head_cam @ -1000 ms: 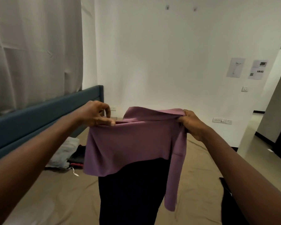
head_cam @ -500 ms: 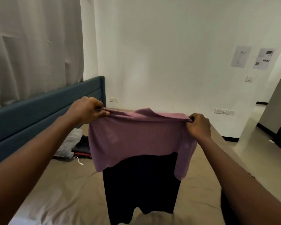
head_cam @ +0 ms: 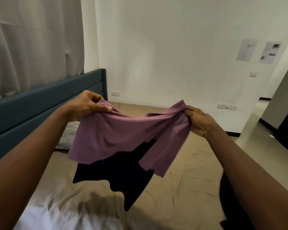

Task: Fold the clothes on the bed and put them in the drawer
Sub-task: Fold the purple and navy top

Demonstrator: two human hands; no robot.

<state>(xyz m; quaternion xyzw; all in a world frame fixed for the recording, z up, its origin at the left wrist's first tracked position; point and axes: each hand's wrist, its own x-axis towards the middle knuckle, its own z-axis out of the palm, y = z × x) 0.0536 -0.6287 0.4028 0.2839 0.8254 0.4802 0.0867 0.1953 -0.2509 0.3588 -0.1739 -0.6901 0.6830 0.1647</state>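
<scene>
Left hand [head_cam: 88, 106], right hand [head_cam: 199, 121], pinching purple garment [head_cam: 115, 138] edge

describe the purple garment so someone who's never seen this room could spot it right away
Start at the blue headboard along the left of the tan bed. Above the bed's middle, the left grip and right grip hold up a garment. It is mauve-purple and sags between them, unlike the black cloth showing below it or the pale cloth lying by the headboard.
</scene>
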